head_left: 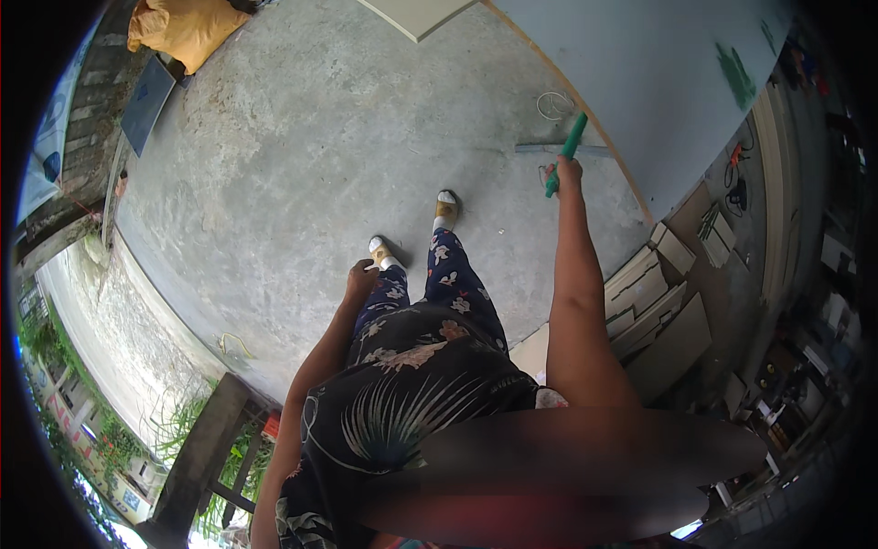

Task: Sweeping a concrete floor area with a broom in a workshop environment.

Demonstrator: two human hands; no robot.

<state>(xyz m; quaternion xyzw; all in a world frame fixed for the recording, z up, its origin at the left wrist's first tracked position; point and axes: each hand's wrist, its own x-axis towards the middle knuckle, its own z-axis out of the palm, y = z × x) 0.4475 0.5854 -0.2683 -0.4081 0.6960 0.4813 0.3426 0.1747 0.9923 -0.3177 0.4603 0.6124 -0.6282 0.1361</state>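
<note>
My right hand, at the end of an outstretched arm, is closed around a long green stick-like tool. The tool's far end lies over or close to the edge of a large grey-blue panel; whether it touches cannot be told. A green smear marks the panel's face. My left hand hangs low by my left thigh with its fingers curled. Something small and whitish shows at its fingertips, too small to name.
On the concrete floor lie a grey strip and a loop of white wire. Cut board pieces are stacked at right. An orange sack and a dark panel stand far left; a pale board is ahead.
</note>
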